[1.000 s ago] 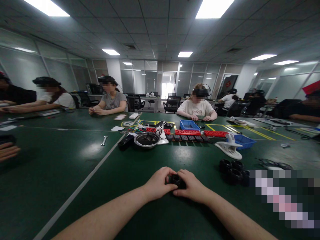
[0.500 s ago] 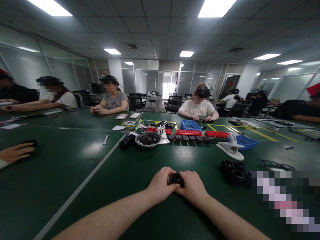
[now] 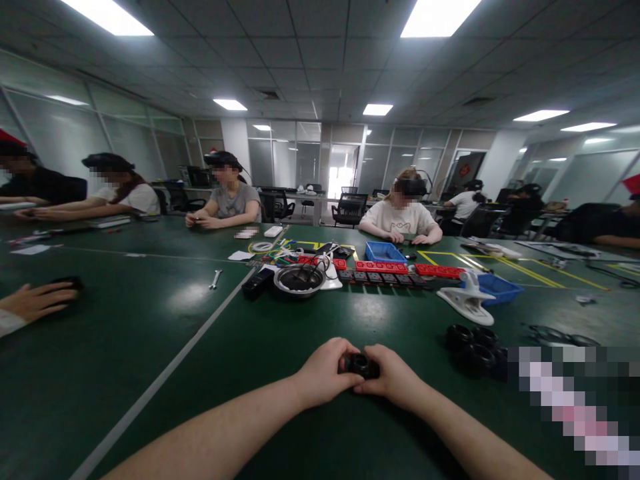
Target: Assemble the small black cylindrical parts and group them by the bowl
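In front of me, low over the green table (image 3: pixel 210 373), a small black ring-shaped part (image 3: pixel 360 363) with a round hole sits between my two hands. My left hand (image 3: pixel 325 373) is closed around its left side, thumb in front and fingers behind. From the other side my right hand (image 3: pixel 395 379) grips it in the same way, its thumb close to the left thumb. My fingers cover much of the part's edge. Several larger black round hollow parts (image 3: pixel 477 353) stand in a cluster to the right of my right hand.
Beyond my hands lie a round metal-rimmed part (image 3: pixel 299 280), a black handheld device (image 3: pixel 257 283), red socket strips (image 3: pixel 381 267), a blue tray (image 3: pixel 385 252) and a white clamp-like piece (image 3: pixel 467 303). A wrench (image 3: pixel 215 279) lies left. Another person's hand (image 3: pixel 37 303) rests at the left edge.
My right hand has shifted slightly right and its fingers have parted a little from the left hand's. More of the black part shows between them. The whole view has moved slightly.
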The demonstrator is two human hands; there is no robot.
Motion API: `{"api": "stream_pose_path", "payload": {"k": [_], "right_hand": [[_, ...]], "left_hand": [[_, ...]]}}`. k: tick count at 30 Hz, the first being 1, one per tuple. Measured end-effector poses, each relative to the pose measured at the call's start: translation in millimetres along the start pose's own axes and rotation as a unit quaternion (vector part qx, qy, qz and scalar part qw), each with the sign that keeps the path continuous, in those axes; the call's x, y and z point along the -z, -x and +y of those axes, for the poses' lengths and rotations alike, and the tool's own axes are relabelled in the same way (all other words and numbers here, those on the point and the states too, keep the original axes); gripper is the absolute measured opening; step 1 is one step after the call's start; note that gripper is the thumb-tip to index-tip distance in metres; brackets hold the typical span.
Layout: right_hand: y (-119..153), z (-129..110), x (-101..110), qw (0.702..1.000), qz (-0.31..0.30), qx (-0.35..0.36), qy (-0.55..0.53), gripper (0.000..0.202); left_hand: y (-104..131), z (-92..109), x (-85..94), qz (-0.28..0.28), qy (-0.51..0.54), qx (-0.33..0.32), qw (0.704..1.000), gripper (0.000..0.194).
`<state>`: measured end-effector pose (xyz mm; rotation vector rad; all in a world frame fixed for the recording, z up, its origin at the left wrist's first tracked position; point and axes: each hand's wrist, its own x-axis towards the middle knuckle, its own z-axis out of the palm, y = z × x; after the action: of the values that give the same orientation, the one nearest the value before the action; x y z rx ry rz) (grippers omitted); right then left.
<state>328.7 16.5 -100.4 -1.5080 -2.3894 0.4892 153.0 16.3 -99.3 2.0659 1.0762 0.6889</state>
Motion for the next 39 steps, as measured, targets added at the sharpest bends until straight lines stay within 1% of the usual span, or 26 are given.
{"api": "stream_pose_path", "payload": {"k": [3,5,6,9,10,12,14,15,17,19,21,23,25,27,29,30,32,34,36,39], "right_hand": [[2,-9,-6,0.994,0.049,-0.008,0.100,0.029],[3,-12,-5,0.989,0.060,0.010,0.132,0.033],[4,-12,-3,0.990,0.057,0.023,0.127,0.036],[5,-5,5,0.997,0.011,0.069,0.041,0.042],[5,-2,8,0.997,-0.012,0.083,0.003,0.040],[4,5,13,0.990,-0.053,0.109,-0.065,0.028],[2,10,15,0.983,-0.078,0.126,-0.108,0.018],[1,12,15,0.982,-0.081,0.122,-0.116,0.016],[0,10,12,0.990,-0.068,0.084,-0.095,0.020],[0,4,6,0.998,-0.036,0.027,-0.038,0.028],[2,-4,0,0.999,0.005,-0.014,0.036,0.033],[3,-11,-4,0.994,0.035,-0.023,0.103,0.033],[5,-14,-5,0.990,0.049,-0.010,0.132,0.035],[6,-12,-2,0.994,0.040,0.020,0.104,0.041],[7,-6,3,0.998,0.012,0.049,0.038,0.049],[6,-3,6,0.998,-0.007,0.060,0.003,0.050],[5,4,11,0.995,-0.044,0.076,-0.055,0.040],[4,9,15,0.989,-0.070,0.088,-0.094,0.027],[2,12,15,0.988,-0.077,0.082,-0.108,0.019],[0,9,7,0.995,-0.044,0.034,-0.080,0.025]], "left_hand": [[1,2,-3.9,0.038,-0.021,0.019,0.999,0.029],[2,3,-3.6,0.040,-0.026,0.016,0.999,0.029],[1,3,-2.5,0.033,-0.025,0.011,0.999,0.028],[0,2,2.7,0.001,-0.008,-0.013,1.000,0.029],[0,2,4.4,-0.008,-0.002,-0.022,1.000,0.030],[0,1,6.8,-0.021,0.008,-0.034,0.999,0.031],[0,1,7.0,-0.027,0.010,-0.039,0.999,0.031],[1,2,6.3,-0.027,0.009,-0.038,0.999,0.031],[2,3,3.5,-0.015,-0.001,-0.029,0.999,0.029],[2,4,-0.3,0.011,-0.015,-0.014,1.000,0.027],[2,4,-3.5,0.038,-0.028,-0.001,0.999,0.026],[1,3,-5.4,0.052,-0.033,0.008,0.998,0.027],[1,2,-5.6,0.051,-0.030,0.014,0.998,0.027],[0,1,-4.5,0.040,-0.018,0.010,0.999,0.029],[1,1,-2.3,0.021,0.000,-0.003,1.000,0.035],[1,1,-0.9,0.011,0.003,-0.014,1.000,0.038],[1,1,2.3,-0.006,-0.011,-0.038,0.999,0.040],[0,2,5.1,-0.014,-0.036,-0.058,0.998,0.036],[0,3,6.5,-0.011,-0.048,-0.074,0.996,0.033],[-1,4,4.4,0.006,-0.050,-0.076,0.996,0.032]]}}
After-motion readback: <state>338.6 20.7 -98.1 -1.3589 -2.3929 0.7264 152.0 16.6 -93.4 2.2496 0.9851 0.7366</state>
